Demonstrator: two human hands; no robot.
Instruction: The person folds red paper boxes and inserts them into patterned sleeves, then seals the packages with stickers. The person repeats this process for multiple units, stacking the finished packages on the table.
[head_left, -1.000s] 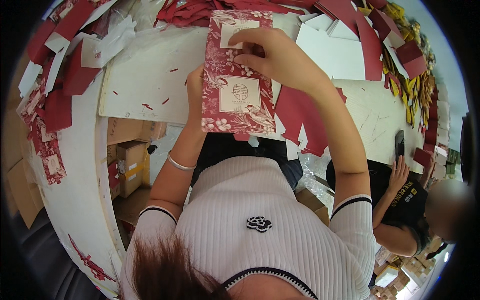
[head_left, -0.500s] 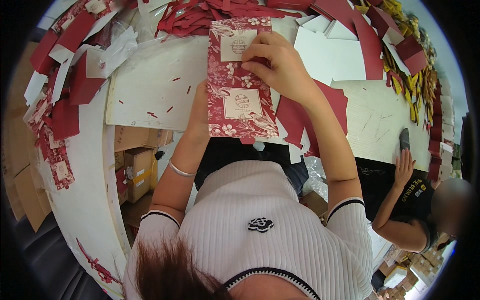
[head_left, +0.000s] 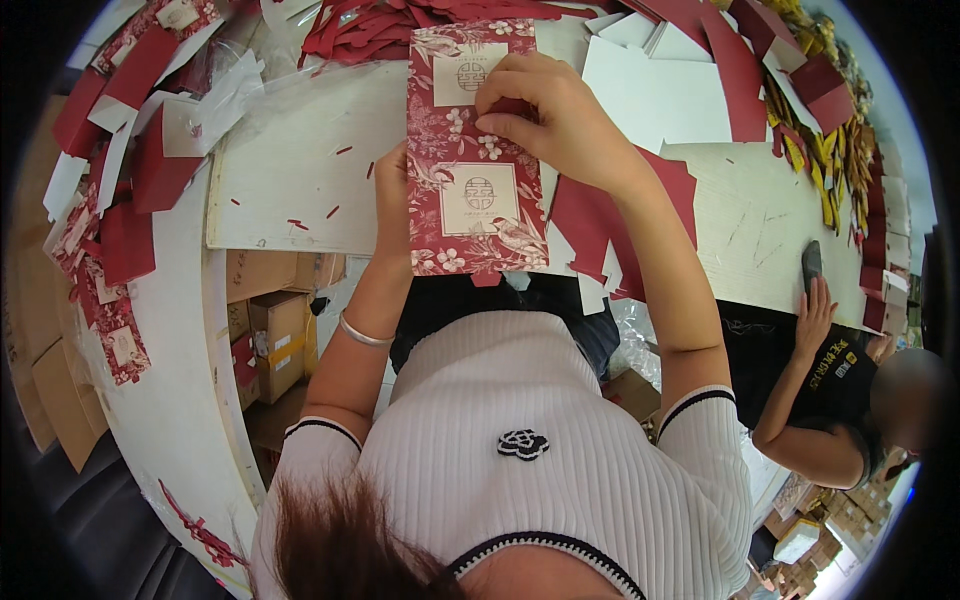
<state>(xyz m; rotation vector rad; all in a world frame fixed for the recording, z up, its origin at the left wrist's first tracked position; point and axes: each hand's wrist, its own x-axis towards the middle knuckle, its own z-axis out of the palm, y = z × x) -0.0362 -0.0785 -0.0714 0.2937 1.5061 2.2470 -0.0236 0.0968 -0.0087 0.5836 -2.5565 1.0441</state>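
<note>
A tall red cardboard piece (head_left: 479, 150), printed with flowers and birds and bearing two cream panels, is in front of me above the table's near edge. My right hand (head_left: 555, 115) reaches over its right edge, fingers curled and thumb bent in against the printed face; whatever is pinched there is too small to make out. My left hand (head_left: 393, 175) is at the left edge, its fingers hidden behind the cardboard. A small red tab (head_left: 486, 280) pokes out beneath the lower edge.
Red strips (head_left: 400, 30) heap up at the back. White and red sheets (head_left: 655, 90) lie to the right, folded red boxes (head_left: 165, 165) at the left. Yellow-black strips (head_left: 825, 175) hang far right. Another person's hand (head_left: 818, 310) rests on the table near a dark tool (head_left: 812, 262).
The cardboard and both hands have shifted slightly up and left in the picture, with the right hand's curled fingers much the same. The other person's hand has risen slightly in the picture.
</note>
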